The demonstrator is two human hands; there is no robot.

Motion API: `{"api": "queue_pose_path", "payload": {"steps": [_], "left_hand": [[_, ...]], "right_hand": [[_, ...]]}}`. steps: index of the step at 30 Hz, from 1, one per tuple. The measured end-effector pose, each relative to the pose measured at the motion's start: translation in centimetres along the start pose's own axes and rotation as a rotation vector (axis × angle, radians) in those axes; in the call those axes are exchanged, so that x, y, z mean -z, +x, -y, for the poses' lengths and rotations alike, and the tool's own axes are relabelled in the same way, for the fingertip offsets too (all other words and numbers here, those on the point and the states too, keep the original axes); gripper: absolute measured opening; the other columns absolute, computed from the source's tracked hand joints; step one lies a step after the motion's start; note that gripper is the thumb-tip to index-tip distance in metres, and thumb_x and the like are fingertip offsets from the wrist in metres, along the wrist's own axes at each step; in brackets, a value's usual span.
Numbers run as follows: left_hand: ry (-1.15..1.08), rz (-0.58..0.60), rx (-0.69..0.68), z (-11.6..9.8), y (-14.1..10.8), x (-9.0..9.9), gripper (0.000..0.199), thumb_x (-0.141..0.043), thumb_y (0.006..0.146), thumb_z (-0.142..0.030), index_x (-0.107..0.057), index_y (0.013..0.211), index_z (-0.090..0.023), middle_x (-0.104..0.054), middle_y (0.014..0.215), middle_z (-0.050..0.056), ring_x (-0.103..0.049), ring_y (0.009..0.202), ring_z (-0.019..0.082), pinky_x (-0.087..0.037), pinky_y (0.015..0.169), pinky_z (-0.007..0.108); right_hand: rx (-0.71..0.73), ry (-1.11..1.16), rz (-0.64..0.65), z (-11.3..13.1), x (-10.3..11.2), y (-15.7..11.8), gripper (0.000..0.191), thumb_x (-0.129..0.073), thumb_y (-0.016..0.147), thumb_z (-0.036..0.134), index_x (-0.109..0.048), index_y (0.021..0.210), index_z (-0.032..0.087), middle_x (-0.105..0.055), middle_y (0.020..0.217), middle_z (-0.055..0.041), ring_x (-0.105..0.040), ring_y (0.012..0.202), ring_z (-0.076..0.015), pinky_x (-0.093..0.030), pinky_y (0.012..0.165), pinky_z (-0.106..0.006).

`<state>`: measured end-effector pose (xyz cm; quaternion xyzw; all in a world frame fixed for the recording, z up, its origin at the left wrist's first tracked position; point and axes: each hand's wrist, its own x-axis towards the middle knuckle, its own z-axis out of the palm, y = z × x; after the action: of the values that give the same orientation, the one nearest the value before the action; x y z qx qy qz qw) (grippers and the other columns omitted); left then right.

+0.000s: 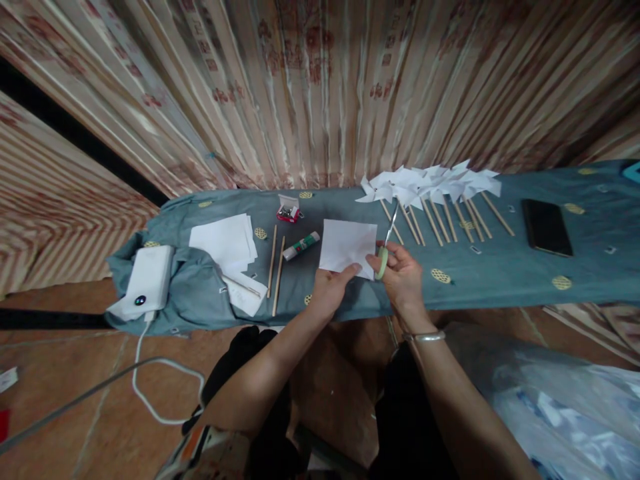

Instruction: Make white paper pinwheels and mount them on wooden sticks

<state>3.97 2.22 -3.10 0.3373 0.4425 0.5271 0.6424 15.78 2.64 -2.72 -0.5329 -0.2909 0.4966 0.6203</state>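
Note:
A square white paper sheet point(348, 243) is held over the green cloth, its lower left edge gripped by my left hand point(331, 290), with the thumb on top. My right hand point(401, 275) is closed around scissors point(383, 261) with light green handles, their blades pointing up and away beside the sheet's right edge. The right thumb also lies at the sheet's lower right corner. Left of the sheet is a green and white glue stick point(301, 246), with two wooden sticks point(279, 276) beside it.
Several white paper pinwheels point(433, 185) on sticks lie at the back right, with a black phone point(547, 227) farther right. A small red box point(288, 210), white sheets point(225, 243), a pen point(241, 285) and a white power bank point(151, 279) are on the left.

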Motion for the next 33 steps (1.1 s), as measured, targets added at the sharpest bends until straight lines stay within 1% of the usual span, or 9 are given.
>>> {"api": "queue_pose_path", "payload": {"steps": [3, 8, 11, 15, 19, 22, 25, 28, 33], "left_hand": [[-0.023, -0.079, 0.007, -0.1, 0.3, 0.2, 0.042, -0.08, 0.058, -0.03, -0.07, 0.095, -0.015, -0.074, 0.104, 0.01, -0.067, 0.097, 0.025, -0.051, 0.09, 0.037], [-0.027, -0.079, 0.019, -0.6, 0.5, 0.8, 0.046, -0.083, 0.055, -0.032, -0.069, 0.096, -0.014, -0.073, 0.105, 0.01, -0.067, 0.094, 0.025, -0.054, 0.083, 0.037], [-0.021, -0.082, 0.015, -1.0, 0.6, 1.1, 0.045, -0.083, 0.055, -0.032, -0.069, 0.094, -0.014, -0.074, 0.1, 0.01, -0.068, 0.089, 0.023, -0.055, 0.08, 0.036], [0.025, -0.123, -0.032, -1.7, 1.3, 1.7, 0.04, -0.082, 0.056, -0.032, -0.07, 0.089, -0.013, -0.074, 0.094, 0.01, -0.068, 0.083, 0.022, -0.055, 0.076, 0.034], [0.017, -0.198, -0.102, -2.4, 2.4, 2.7, 0.043, -0.082, 0.055, -0.033, -0.07, 0.092, -0.013, -0.074, 0.093, 0.009, -0.068, 0.082, 0.022, -0.055, 0.072, 0.032], [-0.007, -0.213, -0.138, -3.0, 2.8, 3.3, 0.047, -0.083, 0.055, -0.033, -0.07, 0.096, -0.013, -0.074, 0.092, 0.009, -0.068, 0.083, 0.022, -0.055, 0.072, 0.032], [0.0, -0.213, -0.169, -3.4, 2.9, 3.6, 0.046, -0.082, 0.056, -0.032, -0.07, 0.097, -0.014, -0.074, 0.089, 0.009, -0.068, 0.082, 0.022, -0.055, 0.07, 0.032], [0.034, -0.224, -0.16, -3.4, 2.6, 3.6, 0.043, -0.082, 0.057, -0.032, -0.071, 0.094, -0.013, -0.074, 0.089, 0.009, -0.068, 0.079, 0.022, -0.055, 0.069, 0.033], [0.078, -0.244, -0.128, -3.1, 2.3, 3.4, 0.036, -0.082, 0.055, -0.032, -0.07, 0.083, -0.011, -0.074, 0.084, 0.009, -0.067, 0.075, 0.022, -0.054, 0.067, 0.033]], "right_hand": [[-0.017, 0.037, 0.01, -0.1, -0.2, -0.2, 0.049, -0.086, 0.044, 0.029, -0.062, 0.086, 0.022, -0.066, 0.058, 0.0084, -0.059, 0.052, -0.0118, -0.047, 0.056, -0.025], [-0.057, 0.058, 0.064, -0.3, -0.2, -0.7, 0.05, -0.087, 0.046, 0.035, -0.064, 0.088, 0.021, -0.069, 0.065, 0.0035, -0.063, 0.06, -0.0152, -0.049, 0.058, -0.027], [-0.081, 0.045, 0.126, -0.4, -0.2, -1.0, 0.05, -0.087, 0.048, 0.038, -0.065, 0.089, 0.021, -0.067, 0.064, 0.0045, -0.061, 0.058, -0.0135, -0.048, 0.056, -0.025], [-0.071, -0.053, 0.206, -0.4, 0.3, -1.5, 0.041, -0.081, 0.062, 0.046, -0.065, 0.09, 0.021, -0.066, 0.067, 0.0034, -0.056, 0.057, -0.0108, -0.046, 0.056, -0.023], [-0.066, -0.173, 0.384, -0.6, 1.4, -2.4, 0.042, -0.072, 0.075, 0.05, -0.065, 0.105, 0.022, -0.07, 0.082, -0.0023, -0.06, 0.068, -0.0135, -0.047, 0.061, -0.024], [-0.134, -0.229, 0.577, -0.7, 2.1, -3.3, 0.045, -0.072, 0.074, 0.053, -0.066, 0.106, 0.022, -0.071, 0.082, -0.0031, -0.062, 0.072, -0.0151, -0.049, 0.065, -0.025], [-0.187, -0.256, 0.687, -0.8, 2.2, -4.0, 0.046, -0.074, 0.071, 0.054, -0.068, 0.103, 0.022, -0.07, 0.08, -0.0026, -0.062, 0.071, -0.0145, -0.048, 0.064, -0.024], [-0.213, -0.271, 0.722, -0.8, 2.0, -4.4, 0.044, -0.075, 0.07, 0.054, -0.069, 0.1, 0.022, -0.068, 0.076, -0.0016, -0.059, 0.065, -0.0125, -0.046, 0.06, -0.023], [-0.236, -0.257, 0.71, -1.0, 1.8, -4.4, 0.043, -0.074, 0.071, 0.053, -0.07, 0.1, 0.022, -0.065, 0.071, -0.0004, -0.055, 0.06, -0.0118, -0.044, 0.056, -0.023]]}}
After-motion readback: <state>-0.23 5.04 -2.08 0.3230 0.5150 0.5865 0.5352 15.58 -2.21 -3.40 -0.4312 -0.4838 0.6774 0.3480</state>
